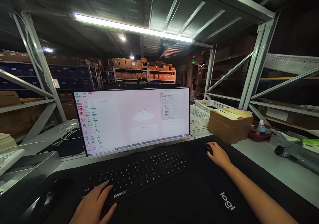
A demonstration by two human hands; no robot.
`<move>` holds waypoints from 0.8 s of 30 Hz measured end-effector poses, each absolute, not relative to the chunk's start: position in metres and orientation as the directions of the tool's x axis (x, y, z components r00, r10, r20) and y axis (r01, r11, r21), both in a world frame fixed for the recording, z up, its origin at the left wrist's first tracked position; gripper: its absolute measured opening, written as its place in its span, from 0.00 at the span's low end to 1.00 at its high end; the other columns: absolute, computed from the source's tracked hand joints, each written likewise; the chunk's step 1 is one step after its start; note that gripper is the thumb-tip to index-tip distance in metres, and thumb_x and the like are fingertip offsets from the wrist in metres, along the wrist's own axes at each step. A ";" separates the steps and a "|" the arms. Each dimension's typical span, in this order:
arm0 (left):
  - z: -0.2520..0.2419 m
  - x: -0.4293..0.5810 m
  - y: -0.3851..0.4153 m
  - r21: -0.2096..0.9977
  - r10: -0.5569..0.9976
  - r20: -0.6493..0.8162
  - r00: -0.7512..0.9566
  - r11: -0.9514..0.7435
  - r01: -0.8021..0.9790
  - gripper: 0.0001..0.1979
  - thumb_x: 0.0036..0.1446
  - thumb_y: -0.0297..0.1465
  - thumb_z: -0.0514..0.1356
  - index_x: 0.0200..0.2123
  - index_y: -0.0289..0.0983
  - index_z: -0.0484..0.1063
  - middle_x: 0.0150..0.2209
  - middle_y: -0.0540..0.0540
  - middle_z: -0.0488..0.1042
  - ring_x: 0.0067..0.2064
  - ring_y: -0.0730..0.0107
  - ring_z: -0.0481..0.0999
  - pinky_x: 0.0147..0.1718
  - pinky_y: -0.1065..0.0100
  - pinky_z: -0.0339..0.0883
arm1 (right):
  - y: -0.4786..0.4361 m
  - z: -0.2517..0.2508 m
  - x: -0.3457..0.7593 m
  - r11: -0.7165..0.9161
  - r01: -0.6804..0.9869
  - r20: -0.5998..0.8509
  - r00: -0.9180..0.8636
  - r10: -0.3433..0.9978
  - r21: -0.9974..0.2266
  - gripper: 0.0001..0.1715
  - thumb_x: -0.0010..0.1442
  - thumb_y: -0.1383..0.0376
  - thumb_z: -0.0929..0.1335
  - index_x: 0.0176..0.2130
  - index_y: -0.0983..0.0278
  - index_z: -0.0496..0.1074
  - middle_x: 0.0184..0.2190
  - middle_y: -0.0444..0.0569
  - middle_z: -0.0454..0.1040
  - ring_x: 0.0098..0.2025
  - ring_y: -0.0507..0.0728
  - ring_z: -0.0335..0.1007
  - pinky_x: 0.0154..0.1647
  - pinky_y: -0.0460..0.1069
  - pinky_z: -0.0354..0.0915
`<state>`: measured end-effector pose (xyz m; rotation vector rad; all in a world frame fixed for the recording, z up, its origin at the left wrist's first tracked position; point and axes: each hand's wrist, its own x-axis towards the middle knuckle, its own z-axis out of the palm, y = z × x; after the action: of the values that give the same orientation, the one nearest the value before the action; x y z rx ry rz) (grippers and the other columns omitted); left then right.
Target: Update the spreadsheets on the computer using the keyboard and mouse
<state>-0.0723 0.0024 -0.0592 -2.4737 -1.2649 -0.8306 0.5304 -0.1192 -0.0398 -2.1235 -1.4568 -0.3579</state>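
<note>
My left hand point(93, 204) lies flat with fingers spread on the near left corner of a black keyboard point(142, 170). My right hand point(218, 154) is curled over a black mouse point(208, 148) to the right of the keyboard, on a black desk mat point(224, 197). Behind the keyboard stands a wide monitor point(133, 119), lit, showing a pale desktop with icons down its left side.
A cardboard box point(228, 126) with papers sits right of the monitor, white mesh baskets point(200, 114) behind it. A handheld scanner point(286, 151) lies at far right. Metal shelf posts point(256, 64) frame the desk; cables point(68, 129) and a clear tray point(30, 164) are at left.
</note>
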 end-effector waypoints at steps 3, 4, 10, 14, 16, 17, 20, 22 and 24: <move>-0.059 -0.072 0.003 0.047 0.668 0.584 0.461 -0.595 0.802 0.28 0.56 0.53 0.54 0.51 0.43 0.76 0.57 0.41 0.75 0.56 0.52 0.75 0.53 0.51 0.73 | -0.119 -0.039 0.529 -0.276 0.919 0.503 0.386 0.774 -0.280 0.27 0.57 0.63 0.64 0.56 0.59 0.69 0.56 0.54 0.69 0.57 0.60 0.69 0.60 0.55 0.63; -0.059 -0.072 0.003 0.048 0.668 0.585 0.460 -0.594 0.803 0.28 0.56 0.53 0.54 0.51 0.43 0.75 0.57 0.41 0.75 0.56 0.52 0.75 0.53 0.50 0.73 | -0.119 -0.039 0.529 -0.274 0.919 0.503 0.386 0.773 -0.285 0.27 0.56 0.63 0.64 0.56 0.59 0.69 0.56 0.53 0.69 0.57 0.60 0.69 0.60 0.55 0.63; -0.056 -0.072 0.000 0.047 0.665 0.581 0.469 -0.602 0.797 0.28 0.55 0.52 0.55 0.51 0.43 0.76 0.56 0.41 0.75 0.56 0.52 0.76 0.53 0.50 0.73 | -0.120 -0.038 0.529 -0.273 0.913 0.492 0.395 0.776 -0.303 0.27 0.56 0.62 0.64 0.56 0.59 0.69 0.56 0.53 0.69 0.57 0.60 0.69 0.59 0.55 0.63; -0.052 -0.070 -0.003 0.048 0.670 0.579 0.464 -0.596 0.801 0.28 0.56 0.52 0.54 0.52 0.43 0.75 0.56 0.41 0.75 0.56 0.52 0.76 0.53 0.49 0.73 | -0.121 -0.036 0.529 -0.264 0.919 0.489 0.381 0.785 -0.292 0.27 0.56 0.62 0.64 0.56 0.60 0.69 0.55 0.53 0.69 0.57 0.60 0.69 0.59 0.55 0.63; -0.050 -0.069 -0.004 0.059 0.678 0.574 0.459 -0.593 0.803 0.28 0.55 0.52 0.54 0.51 0.43 0.76 0.56 0.41 0.76 0.56 0.52 0.76 0.52 0.49 0.73 | -0.121 -0.036 0.529 -0.262 0.920 0.488 0.378 0.786 -0.290 0.27 0.57 0.62 0.63 0.56 0.60 0.68 0.55 0.53 0.69 0.57 0.60 0.69 0.59 0.55 0.63; -0.049 -0.068 -0.004 0.064 0.682 0.570 0.459 -0.593 0.803 0.28 0.55 0.52 0.54 0.51 0.43 0.76 0.56 0.41 0.76 0.56 0.52 0.76 0.52 0.49 0.74 | -0.122 -0.035 0.528 -0.263 0.920 0.488 0.379 0.786 -0.291 0.27 0.57 0.61 0.63 0.56 0.60 0.68 0.55 0.53 0.69 0.57 0.60 0.69 0.59 0.55 0.63; -0.047 -0.068 -0.005 0.070 0.690 0.560 0.460 -0.592 0.803 0.28 0.55 0.52 0.54 0.51 0.43 0.76 0.56 0.41 0.76 0.55 0.52 0.76 0.52 0.49 0.73 | -0.122 -0.034 0.527 -0.265 0.919 0.488 0.382 0.785 -0.293 0.27 0.57 0.61 0.64 0.56 0.59 0.68 0.55 0.52 0.69 0.57 0.60 0.69 0.59 0.55 0.63; -0.048 -0.069 -0.005 0.070 0.695 0.556 0.457 -0.587 0.807 0.28 0.55 0.52 0.53 0.51 0.43 0.76 0.56 0.41 0.76 0.56 0.52 0.76 0.53 0.49 0.73 | -0.123 -0.034 0.526 -0.263 0.918 0.488 0.383 0.784 -0.298 0.27 0.57 0.61 0.64 0.56 0.59 0.68 0.55 0.52 0.69 0.57 0.60 0.68 0.59 0.55 0.63; -0.049 -0.069 -0.005 0.070 0.697 0.555 0.454 -0.583 0.809 0.28 0.55 0.52 0.53 0.51 0.43 0.75 0.57 0.41 0.75 0.56 0.52 0.76 0.53 0.50 0.73 | -0.123 -0.033 0.525 -0.260 0.917 0.491 0.384 0.782 -0.302 0.26 0.57 0.61 0.64 0.56 0.59 0.68 0.55 0.53 0.69 0.57 0.60 0.68 0.60 0.55 0.63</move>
<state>-0.0689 -0.0047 -0.0486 -2.4984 -1.3126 -0.8093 0.5250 -0.1229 -0.0331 -2.1069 -1.4544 -0.3272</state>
